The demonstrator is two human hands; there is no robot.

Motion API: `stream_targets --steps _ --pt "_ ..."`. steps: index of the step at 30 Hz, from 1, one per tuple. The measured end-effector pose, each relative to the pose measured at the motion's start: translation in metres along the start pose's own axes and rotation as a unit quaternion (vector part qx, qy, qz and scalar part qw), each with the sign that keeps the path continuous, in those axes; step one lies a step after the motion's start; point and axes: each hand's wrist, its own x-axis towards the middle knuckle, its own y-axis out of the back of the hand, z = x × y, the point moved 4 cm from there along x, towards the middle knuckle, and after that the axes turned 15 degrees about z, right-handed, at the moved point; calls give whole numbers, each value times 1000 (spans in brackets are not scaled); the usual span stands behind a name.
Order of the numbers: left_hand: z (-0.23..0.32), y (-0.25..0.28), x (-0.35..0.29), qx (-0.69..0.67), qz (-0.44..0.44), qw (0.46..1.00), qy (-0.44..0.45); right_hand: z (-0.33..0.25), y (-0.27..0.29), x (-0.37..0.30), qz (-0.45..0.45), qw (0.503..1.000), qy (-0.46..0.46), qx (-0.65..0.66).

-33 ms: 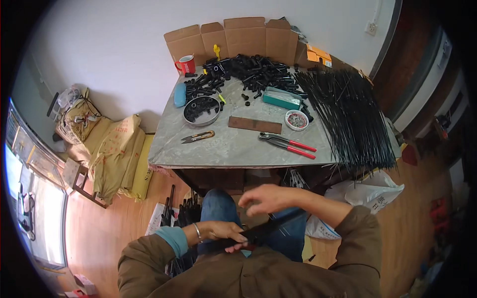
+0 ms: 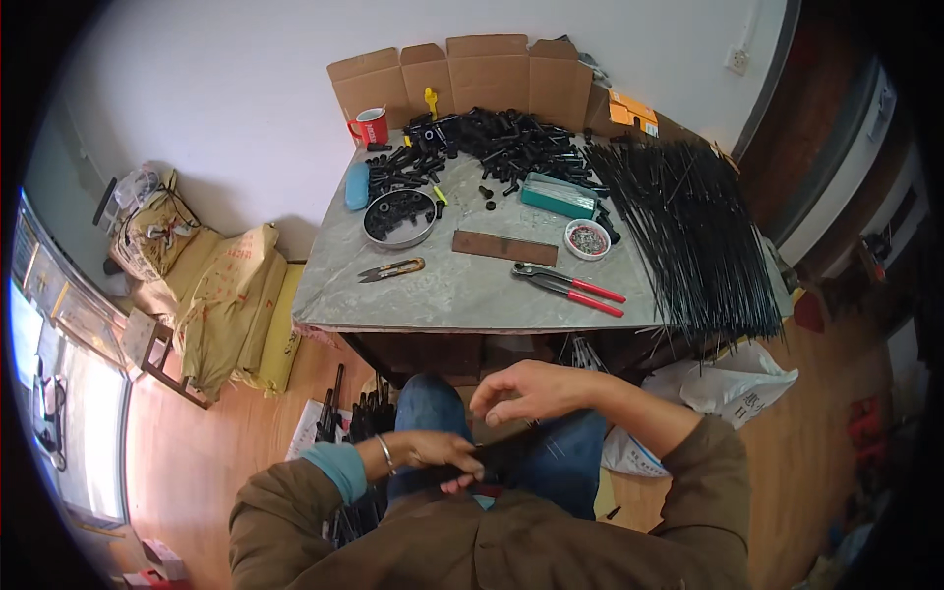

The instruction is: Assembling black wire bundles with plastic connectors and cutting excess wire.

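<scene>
Over my lap, my left hand [image 2: 442, 451] has its fingers wrapped round a long, dark, blurred object [image 2: 508, 456] that slants across my thighs. What kind of thing it is cannot be made out. Above it, to the right, my right hand [image 2: 519, 391] hovers with loosely bent fingers, thumb apart, and nothing visible in it. By my left leg stand several black rod-like pieces [image 2: 369, 413]. On the table [image 2: 423, 305] before me lie red-handled pincers [image 2: 570, 288] and thread snips [image 2: 391, 270].
A brown flat bar [image 2: 503, 248], a round tin [image 2: 399, 218] of black parts, a white tub [image 2: 587, 239] and a teal box [image 2: 559, 195] sit mid-table. Behind are piled black fittings [image 2: 511, 143] and a red mug [image 2: 370, 127]. Long black rods [image 2: 688, 236] overhang the right edge.
The dark object in my left hand has shifted and is blurred now. My right hand's fingers have curled slightly more. Things on the table stay put.
</scene>
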Motion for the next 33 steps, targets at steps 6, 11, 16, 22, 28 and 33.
stream_targets --steps 6,11,16,22,28,33 --pt "168 42 -51 -18 126 950 -286 10 -29 -13 -28 999 -31 7" --pt "208 31 -46 -78 209 837 -500 117 -3 20 281 940 -74 -180" --pt "110 21 26 -136 323 821 -450 187 -51 46 194 968 -159 28" --pt "23 0 28 -313 276 811 -411 243 -132 43 145 977 -145 -59" --pt "20 -18 4 -295 262 830 -394 213 -145 37 82 983 -146 -74" --pt "62 -22 -15 -245 258 829 -432 216 -158 34 73 990 -113 -31"
